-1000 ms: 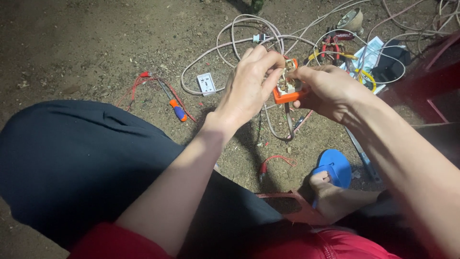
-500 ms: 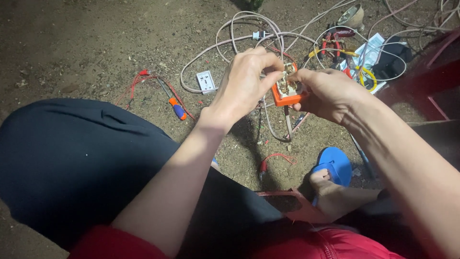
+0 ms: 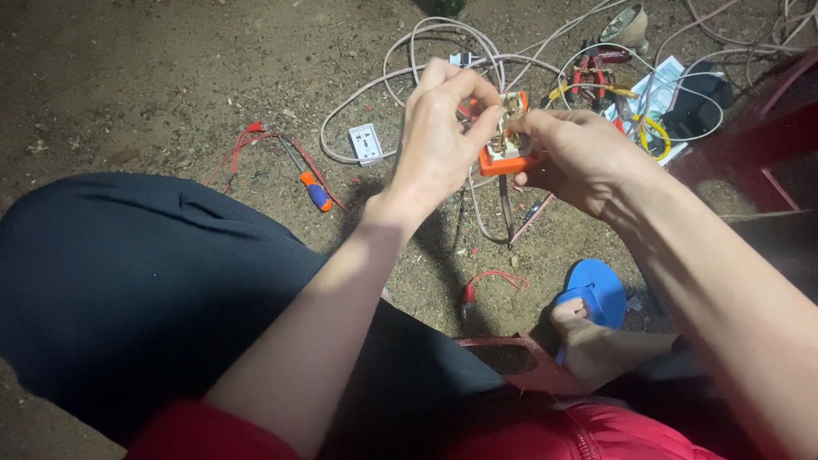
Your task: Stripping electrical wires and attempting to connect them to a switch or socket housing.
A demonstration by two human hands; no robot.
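Right hand (image 3: pixel 579 158) is gripping a boxy orange plastic socket (image 3: pixel 504 152); left hand (image 3: pixel 443 136) fingers are pinched together on its metal terminals above gritty dirt ground (image 3: pixel 153 77).

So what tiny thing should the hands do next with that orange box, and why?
Probably keep the orange box steady in the right hand while the left hand works the small metal part on top. Both hands pinch there already, and wires hang loose beneath, so a slip could tug them.
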